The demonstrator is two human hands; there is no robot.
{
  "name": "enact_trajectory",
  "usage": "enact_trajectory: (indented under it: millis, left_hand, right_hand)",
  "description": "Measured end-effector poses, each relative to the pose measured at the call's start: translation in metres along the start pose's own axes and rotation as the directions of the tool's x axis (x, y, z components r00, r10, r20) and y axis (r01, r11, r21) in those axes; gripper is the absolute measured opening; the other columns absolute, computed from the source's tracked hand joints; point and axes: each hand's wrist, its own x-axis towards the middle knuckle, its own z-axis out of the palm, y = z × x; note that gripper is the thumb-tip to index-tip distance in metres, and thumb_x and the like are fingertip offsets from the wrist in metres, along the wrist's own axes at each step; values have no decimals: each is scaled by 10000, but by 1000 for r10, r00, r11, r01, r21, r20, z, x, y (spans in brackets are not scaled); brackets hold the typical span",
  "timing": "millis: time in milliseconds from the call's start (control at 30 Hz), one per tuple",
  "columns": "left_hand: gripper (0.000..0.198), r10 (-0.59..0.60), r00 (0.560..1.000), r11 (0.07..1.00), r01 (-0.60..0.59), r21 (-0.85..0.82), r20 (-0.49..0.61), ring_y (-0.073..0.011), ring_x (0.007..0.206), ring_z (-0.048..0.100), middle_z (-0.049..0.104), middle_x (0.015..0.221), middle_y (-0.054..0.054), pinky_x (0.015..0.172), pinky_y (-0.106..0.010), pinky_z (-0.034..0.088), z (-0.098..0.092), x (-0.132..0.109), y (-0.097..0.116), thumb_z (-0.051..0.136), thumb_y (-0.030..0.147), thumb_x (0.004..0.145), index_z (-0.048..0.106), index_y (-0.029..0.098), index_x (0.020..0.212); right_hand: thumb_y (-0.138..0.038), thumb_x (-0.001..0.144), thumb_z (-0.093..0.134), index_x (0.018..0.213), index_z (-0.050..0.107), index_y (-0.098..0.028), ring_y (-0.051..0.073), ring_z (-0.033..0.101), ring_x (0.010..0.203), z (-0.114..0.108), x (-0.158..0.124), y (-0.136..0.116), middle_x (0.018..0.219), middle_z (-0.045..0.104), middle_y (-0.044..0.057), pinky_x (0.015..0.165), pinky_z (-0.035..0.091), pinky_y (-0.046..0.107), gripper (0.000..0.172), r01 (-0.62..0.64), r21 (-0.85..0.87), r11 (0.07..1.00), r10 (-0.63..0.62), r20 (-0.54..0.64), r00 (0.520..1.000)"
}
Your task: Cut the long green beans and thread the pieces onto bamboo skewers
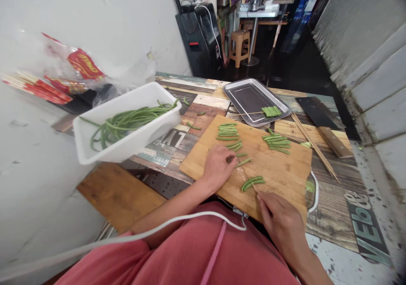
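Observation:
My left hand (218,165) rests on the wooden cutting board (279,171), its fingers closed on a short piece of green bean (242,163). My right hand (281,222) sits at the board's near edge, pinching a thin bamboo skewer (250,182). The skewer runs through a couple of bean pieces (252,182). Small piles of cut bean pieces (227,131) lie further back on the board, with another pile (278,143) to the right.
A white tub (127,145) of long green beans stands at the left. A metal tray (244,97) holds a finished bean skewer (270,111). Loose bamboo skewers (312,143) and a cleaver (323,122) lie at the right. A bag of skewers (50,86) is against the wall.

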Motion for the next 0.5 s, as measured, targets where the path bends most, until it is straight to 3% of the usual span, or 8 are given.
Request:
enact_trajectory:
  millis: [500]
  left_hand:
    - [68,-7,999,1000,8,-23,36,-165,759,555,635,735,-19,743,-307,435,-3,-1,1,643,165,755,700,194,732]
  right_hand:
    - [-206,916,452,884,622,-155,142,589,664,-2,2,-2,757,647,50,606,428,250,180,1,-2,1000,-1,-6,1000]
